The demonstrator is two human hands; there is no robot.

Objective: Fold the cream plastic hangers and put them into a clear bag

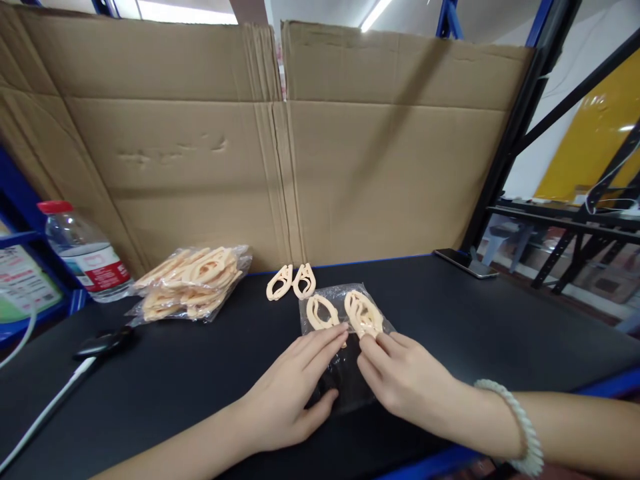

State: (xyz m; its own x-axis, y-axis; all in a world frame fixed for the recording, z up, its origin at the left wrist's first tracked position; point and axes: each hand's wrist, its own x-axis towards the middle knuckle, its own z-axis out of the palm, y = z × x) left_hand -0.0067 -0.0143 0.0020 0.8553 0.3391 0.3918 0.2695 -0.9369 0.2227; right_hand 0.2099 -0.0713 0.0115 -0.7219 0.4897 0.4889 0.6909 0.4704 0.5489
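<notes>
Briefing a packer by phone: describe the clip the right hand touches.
On the black tabletop before the brown cardboard wall lies a clear plastic bag. Two pale peach plastic hair clips rest on or in it; pick the right one, touched by the right hand, not its twin nearer the left hand.

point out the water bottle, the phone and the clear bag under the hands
water bottle (76, 241): head view, on its clear body above the label
phone (465, 263): head view, middle of its dark screen
clear bag (341, 297): head view, bare plastic near its far edge
</notes>
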